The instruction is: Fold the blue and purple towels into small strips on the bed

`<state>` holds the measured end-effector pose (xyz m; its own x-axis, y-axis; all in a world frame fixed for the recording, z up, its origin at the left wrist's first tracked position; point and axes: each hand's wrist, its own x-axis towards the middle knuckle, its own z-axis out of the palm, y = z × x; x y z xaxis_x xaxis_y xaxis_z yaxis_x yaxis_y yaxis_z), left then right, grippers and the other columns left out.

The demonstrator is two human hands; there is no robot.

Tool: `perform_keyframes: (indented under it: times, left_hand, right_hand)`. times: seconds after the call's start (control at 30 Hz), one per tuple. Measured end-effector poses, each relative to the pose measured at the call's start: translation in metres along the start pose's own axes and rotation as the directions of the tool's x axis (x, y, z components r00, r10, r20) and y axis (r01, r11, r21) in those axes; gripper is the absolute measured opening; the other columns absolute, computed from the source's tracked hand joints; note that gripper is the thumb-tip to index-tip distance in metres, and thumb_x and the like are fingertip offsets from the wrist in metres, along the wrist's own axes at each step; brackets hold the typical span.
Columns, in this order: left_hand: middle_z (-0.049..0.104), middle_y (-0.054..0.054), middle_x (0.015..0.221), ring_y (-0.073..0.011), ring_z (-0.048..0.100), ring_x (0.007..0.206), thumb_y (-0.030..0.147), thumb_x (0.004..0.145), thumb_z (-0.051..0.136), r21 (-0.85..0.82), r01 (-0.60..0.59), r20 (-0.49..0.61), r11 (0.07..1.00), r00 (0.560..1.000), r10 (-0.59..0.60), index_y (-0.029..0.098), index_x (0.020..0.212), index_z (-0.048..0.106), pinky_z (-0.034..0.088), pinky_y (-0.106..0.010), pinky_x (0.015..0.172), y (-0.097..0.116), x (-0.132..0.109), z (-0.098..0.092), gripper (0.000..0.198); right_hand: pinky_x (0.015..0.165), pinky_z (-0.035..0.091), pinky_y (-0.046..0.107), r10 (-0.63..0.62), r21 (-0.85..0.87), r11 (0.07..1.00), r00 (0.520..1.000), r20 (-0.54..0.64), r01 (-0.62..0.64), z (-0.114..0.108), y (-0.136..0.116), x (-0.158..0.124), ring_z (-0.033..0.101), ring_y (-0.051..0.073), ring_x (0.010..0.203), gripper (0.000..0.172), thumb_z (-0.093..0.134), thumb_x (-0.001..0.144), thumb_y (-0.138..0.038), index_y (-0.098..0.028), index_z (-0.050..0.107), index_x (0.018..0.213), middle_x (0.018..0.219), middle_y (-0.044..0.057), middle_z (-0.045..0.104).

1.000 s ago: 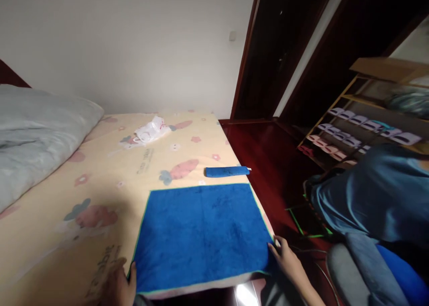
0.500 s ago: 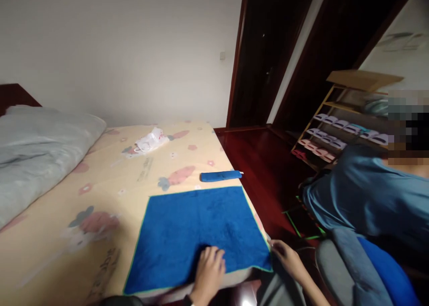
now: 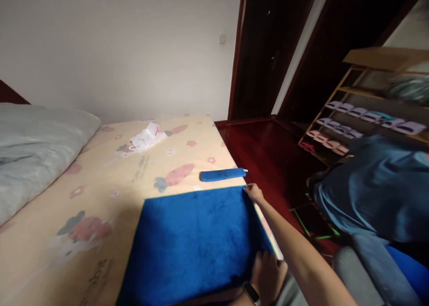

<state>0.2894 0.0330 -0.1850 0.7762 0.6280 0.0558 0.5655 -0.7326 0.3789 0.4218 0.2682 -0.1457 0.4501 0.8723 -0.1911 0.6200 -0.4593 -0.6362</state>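
From where I stand, the blue towel (image 3: 197, 239) with its thin green edging lies spread flat at the near corner of the bed (image 3: 124, 189), along the side that drops to the dark red floor (image 3: 268, 149). The person's right hand (image 3: 254, 193) reaches across to its far right corner, thumb and forefinger closed together on the edge there. The left hand (image 3: 268, 270), a smart band (image 3: 250, 292) on its wrist, is crossed over to the near right corner, beneath the right forearm; its fingers are bent and blurred against the cloth, and I can't tell how far apart they are or whether they grip it. Just beyond the towel's far edge lies a narrow blue folded cloth (image 3: 223, 175), a little white tag at its right end. Farther up the carrot-printed sheet sits a crumpled white plastic bag (image 3: 147, 138), with a grey quilt (image 3: 43, 149) heaped to the left. Off to the right, a person in a blue shirt (image 3: 368, 185) is bent forward in front of a shoe rack (image 3: 360, 93) lined with slippers (image 3: 358, 112), and a padded grey chair (image 3: 351, 265) stands near the bedside.
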Motion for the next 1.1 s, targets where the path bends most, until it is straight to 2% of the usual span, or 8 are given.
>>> perform_keyframes:
  times: [0.2, 0.3, 0.43, 0.57, 0.77, 0.87, 1.0, 1.1]
  left_hand:
    - [0.066, -0.015, 0.099, -0.0292, 0.063, 0.092, 0.031, 0.083, 0.063, -0.277, 0.265, 0.019, 0.924, 0.963, -0.270, 0.023, 0.104, 0.060, 0.045, -0.040, 0.072, -0.008, -0.024, -0.032, 0.023]
    - [0.065, -0.010, 0.087, -0.0229, 0.061, 0.081, 0.025, 0.082, 0.061, -0.446, 0.414, -0.039, 0.793, 0.877, -0.479, 0.026, 0.088, 0.057, 0.045, -0.035, 0.069, -0.024, -0.051, -0.062, 0.008]
    - [0.059, -0.002, 0.076, -0.0152, 0.055, 0.069, 0.021, 0.081, 0.058, -0.714, 0.347, -0.160, 0.608, 0.765, -0.624, 0.025, 0.084, 0.054, 0.043, -0.028, 0.064, -0.059, -0.117, -0.104, 0.006]
    - [0.058, 0.000, 0.074, -0.0135, 0.053, 0.064, 0.032, 0.086, 0.054, -0.803, 0.346, -0.176, 0.485, 0.640, -0.748, 0.022, 0.087, 0.058, 0.040, -0.023, 0.057, -0.105, -0.205, -0.133, 0.011]
    - [0.069, -0.004, 0.081, -0.0204, 0.066, 0.080, 0.035, 0.084, 0.054, -0.742, 0.483, -0.258, 0.465, 0.435, -0.863, 0.023, 0.078, 0.062, 0.052, -0.029, 0.074, -0.170, -0.320, -0.160, 0.017]
    - [0.073, -0.005, 0.085, -0.0232, 0.071, 0.081, 0.047, 0.082, 0.058, -0.756, 0.533, -0.262, 0.380, 0.286, -0.922, 0.024, 0.085, 0.066, 0.056, -0.031, 0.076, -0.197, -0.362, -0.151, 0.025]
    - [0.076, -0.009, 0.090, -0.0271, 0.073, 0.080, 0.057, 0.078, 0.057, -0.693, 0.642, -0.371, 0.329, 0.074, -0.926, 0.024, 0.099, 0.068, 0.059, -0.035, 0.076, -0.225, -0.394, -0.120, 0.041]
    - [0.074, -0.011, 0.094, -0.0282, 0.072, 0.085, 0.052, 0.083, 0.051, -0.559, 0.750, -0.461, 0.354, 0.073, -0.885, 0.023, 0.097, 0.069, 0.058, -0.037, 0.077, -0.232, -0.401, -0.107, 0.037]
  right_hand:
    - [0.073, 0.051, 0.030, -0.079, -0.020, 0.997, 0.997, 0.022, 0.080, -0.003, -0.022, 0.000, 0.070, 0.026, 0.085, 0.016, 0.060, 0.080, -0.028, -0.016, 0.067, 0.088, 0.085, 0.011, 0.072]
    - [0.071, 0.050, 0.028, -0.177, -0.001, 0.984, 0.984, 0.027, 0.177, -0.006, -0.058, -0.010, 0.068, 0.022, 0.080, 0.027, 0.054, 0.082, -0.026, -0.015, 0.064, 0.105, 0.088, 0.009, 0.072]
    - [0.065, 0.051, 0.024, -0.366, 0.059, 0.931, 0.915, 0.170, 0.361, 0.012, -0.128, -0.030, 0.067, 0.016, 0.069, 0.031, 0.046, 0.086, -0.022, -0.016, 0.065, 0.111, 0.085, 0.004, 0.073]
    - [0.063, 0.051, 0.021, -0.500, 0.115, 0.861, 0.782, 0.372, 0.496, 0.066, -0.206, -0.054, 0.068, 0.015, 0.065, 0.027, 0.046, 0.090, -0.022, -0.013, 0.071, 0.096, 0.078, 0.004, 0.074]
    - [0.081, 0.050, 0.025, -0.627, 0.066, 0.715, 0.596, 0.502, 0.696, 0.178, -0.292, -0.100, 0.070, 0.020, 0.086, 0.020, 0.060, 0.086, -0.019, -0.016, 0.072, 0.102, 0.089, 0.005, 0.076]
    - [0.090, 0.047, 0.029, -0.652, -0.008, 0.646, 0.557, 0.514, 0.764, 0.226, -0.318, -0.121, 0.066, 0.023, 0.101, 0.021, 0.059, 0.091, -0.027, -0.016, 0.071, 0.104, 0.106, 0.010, 0.073]
    - [0.097, 0.044, 0.032, -0.645, -0.085, 0.593, 0.535, 0.545, 0.801, 0.276, -0.337, -0.136, 0.059, 0.024, 0.111, 0.025, 0.057, 0.094, -0.032, -0.016, 0.068, 0.110, 0.123, 0.013, 0.064]
    - [0.097, 0.044, 0.033, -0.624, -0.093, 0.579, 0.514, 0.589, 0.810, 0.299, -0.338, -0.137, 0.058, 0.024, 0.113, 0.023, 0.057, 0.094, -0.028, -0.019, 0.067, 0.112, 0.124, 0.011, 0.063]
